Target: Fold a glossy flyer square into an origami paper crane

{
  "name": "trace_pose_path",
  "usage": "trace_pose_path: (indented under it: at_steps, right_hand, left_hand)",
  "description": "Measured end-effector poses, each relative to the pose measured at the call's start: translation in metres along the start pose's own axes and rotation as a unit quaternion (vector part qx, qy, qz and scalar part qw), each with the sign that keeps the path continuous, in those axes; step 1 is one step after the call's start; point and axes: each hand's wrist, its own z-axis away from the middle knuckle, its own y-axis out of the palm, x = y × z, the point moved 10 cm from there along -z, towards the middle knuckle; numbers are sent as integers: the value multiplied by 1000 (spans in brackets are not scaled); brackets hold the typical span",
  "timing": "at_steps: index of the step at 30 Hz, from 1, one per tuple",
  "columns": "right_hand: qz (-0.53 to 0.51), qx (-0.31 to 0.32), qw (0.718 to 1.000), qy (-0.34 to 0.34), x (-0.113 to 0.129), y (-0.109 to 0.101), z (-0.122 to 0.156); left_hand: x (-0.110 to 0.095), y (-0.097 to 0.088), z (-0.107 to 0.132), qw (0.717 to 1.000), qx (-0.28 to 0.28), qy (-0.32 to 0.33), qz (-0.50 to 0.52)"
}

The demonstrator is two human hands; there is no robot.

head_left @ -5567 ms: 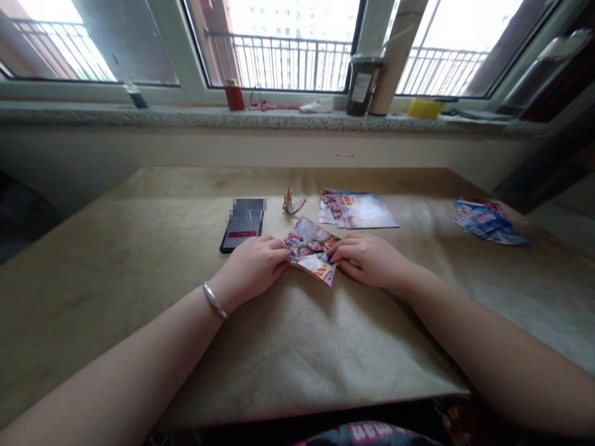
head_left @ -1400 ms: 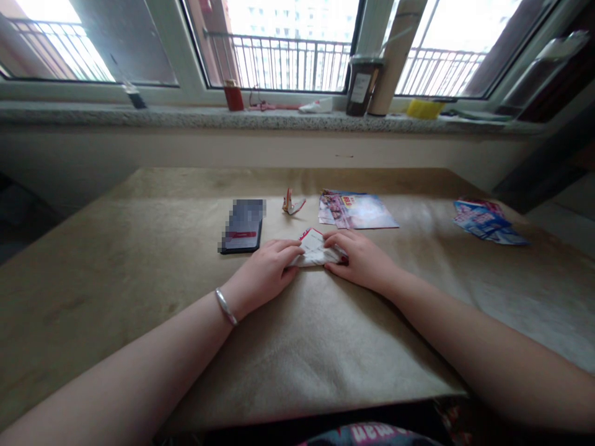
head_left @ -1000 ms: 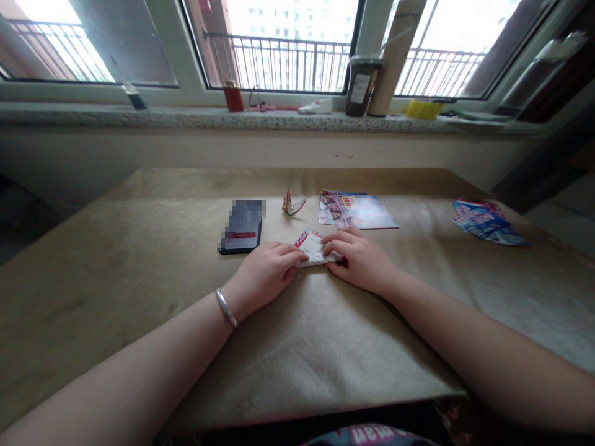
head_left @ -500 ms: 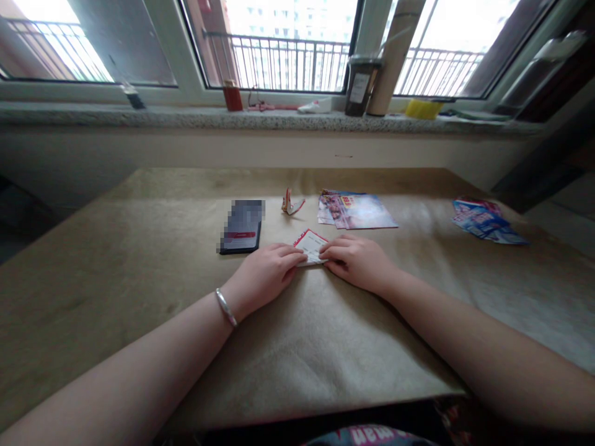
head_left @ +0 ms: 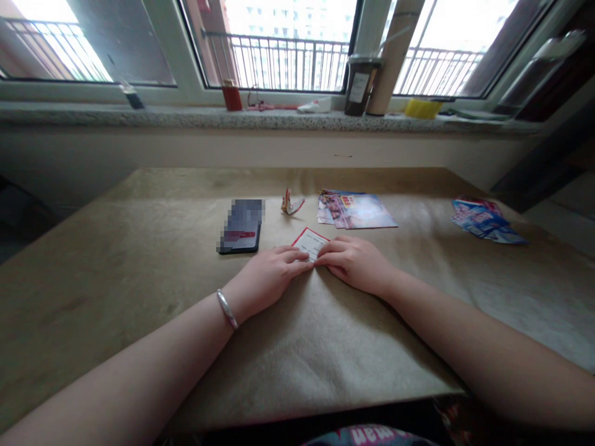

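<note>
A small folded sheet of paper [head_left: 310,240], white with print and a red edge, lies on the table between my hands. My left hand [head_left: 274,271], with a silver bangle at its wrist, has its fingers closed on the paper's left side. On the right side, the fingers of my right hand [head_left: 356,259] pinch the paper near its front corner. The fingertips of both hands almost meet there, and they hide the lower part of the sheet. Just beyond stands a small folded paper piece [head_left: 292,203], red and white.
A phone [head_left: 240,226] lies left of the paper. Printed leaflets [head_left: 365,210] are fanned out behind my right hand, and more blue and pink leaflets [head_left: 486,220] lie at far right. Jars, a yellow tape roll [head_left: 423,109] and a cardboard tube [head_left: 395,59] stand on the windowsill [head_left: 279,121].
My left fingertips have moved slightly right and my right fingertips slightly left, closing in on the paper's front corner. The paper has turned or been folded a little; other things stay put.
</note>
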Motion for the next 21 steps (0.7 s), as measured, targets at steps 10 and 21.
trace_pose_path:
  at_steps: [10,21]
  right_hand:
    - [28,51,998,34,-16,-6,10]
    - [35,85,992,82,-43,-7,23]
  left_hand:
    - [4,-8,-1,998,50,-40,-27]
    - [19,-11,13,989,103,-92,-50]
